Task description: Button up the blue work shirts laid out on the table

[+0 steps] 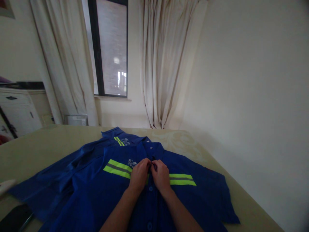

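Observation:
A blue work shirt [94, 190] with yellow-green reflective strips lies spread out, its collar pointing away from me. Both hands meet at the front opening just below the collar. My left hand [140, 172] pinches the placket edge from the left side. Opposite it, my right hand [160, 173] has its fingers closed on the other edge, its fingertips touching those of the left. Whatever sits between the fingertips is hidden. Lower on the placket a button [151, 188] shows, and another button [149, 226] lies near the bottom of the view.
A second blue garment [94, 148] with a similar strip lies partly under the shirt, to the left. Both rest on a pale green covered surface [31, 141]. A dark object [16, 217] and a white object [7, 186] lie at the left. A wall [253, 96] borders the right.

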Demonstrator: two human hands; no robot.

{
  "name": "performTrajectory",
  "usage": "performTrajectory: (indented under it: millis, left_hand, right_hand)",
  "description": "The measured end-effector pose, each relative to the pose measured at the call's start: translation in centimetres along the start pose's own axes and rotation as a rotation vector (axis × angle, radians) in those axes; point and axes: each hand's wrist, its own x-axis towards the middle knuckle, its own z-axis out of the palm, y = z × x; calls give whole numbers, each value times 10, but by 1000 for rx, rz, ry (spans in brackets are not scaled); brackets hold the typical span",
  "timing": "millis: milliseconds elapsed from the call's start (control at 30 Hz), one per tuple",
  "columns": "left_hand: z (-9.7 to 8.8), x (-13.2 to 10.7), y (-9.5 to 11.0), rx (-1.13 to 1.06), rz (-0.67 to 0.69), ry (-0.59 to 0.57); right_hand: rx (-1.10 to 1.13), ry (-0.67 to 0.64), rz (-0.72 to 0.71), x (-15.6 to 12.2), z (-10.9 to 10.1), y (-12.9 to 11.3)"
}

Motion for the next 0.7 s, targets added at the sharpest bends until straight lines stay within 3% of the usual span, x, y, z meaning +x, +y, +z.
performTrajectory:
  millis: [267, 467, 700]
  left_hand:
    - [1, 0, -2, -80, -59, 29]
    - [2, 6, -8, -206, -86, 65]
    - [4, 12, -15, -259, -117, 45]
  right_hand:
    - [89, -7, -62, -1, -3, -3]
    - [112, -40, 10, 0, -2, -3]
    - [85, 0, -11, 1, -2, -1]
